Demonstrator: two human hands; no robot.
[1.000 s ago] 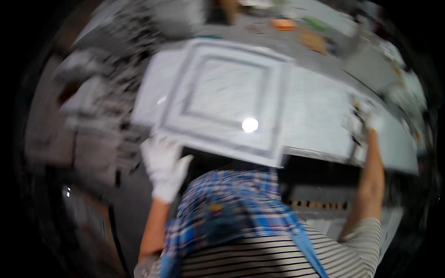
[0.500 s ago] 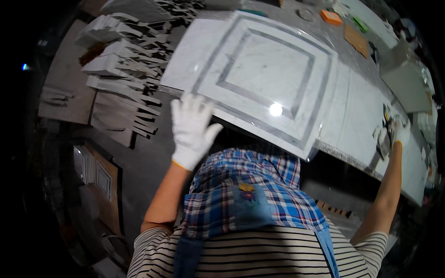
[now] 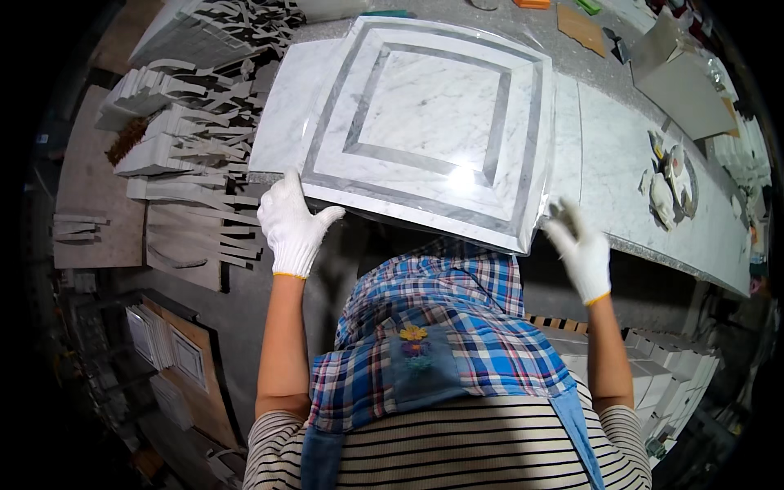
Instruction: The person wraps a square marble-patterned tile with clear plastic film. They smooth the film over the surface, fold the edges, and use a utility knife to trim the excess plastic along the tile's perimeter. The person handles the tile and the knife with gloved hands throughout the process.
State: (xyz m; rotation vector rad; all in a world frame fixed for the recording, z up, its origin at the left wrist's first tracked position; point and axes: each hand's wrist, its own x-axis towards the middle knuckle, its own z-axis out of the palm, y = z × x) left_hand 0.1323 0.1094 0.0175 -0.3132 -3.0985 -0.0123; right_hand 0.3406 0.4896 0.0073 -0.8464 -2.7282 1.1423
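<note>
A square white marble panel [image 3: 433,106] with two grey inlaid borders lies on the workbench, its front edge jutting toward me. My left hand [image 3: 292,224], in a white knit glove, is at the panel's front left edge, thumb spread away from the fingers. Its fingertips are foreshortened, so how firmly they touch cannot be made out. Beside the front right corner is my right hand [image 3: 580,249], gloved alike, fingers apart and slightly blurred, holding nothing. White marble slabs [image 3: 625,163] lie under and beside the panel. On the right slab rests a small heap of tools and whitish scraps [image 3: 671,184].
Stacks of stone strips [image 3: 192,147] stand at the left, many ends poking toward the bench. A pale box [image 3: 682,77] stands at the far right, near a piece of cardboard [image 3: 580,30]. Low at left leans a board with framed tiles [image 3: 175,351]; white boxes [image 3: 653,376] sit at lower right.
My right hand has left the tools on the right slab and come left to the panel's corner. My left hand stays by the left edge, its fingers less stretched. The view has shifted.
</note>
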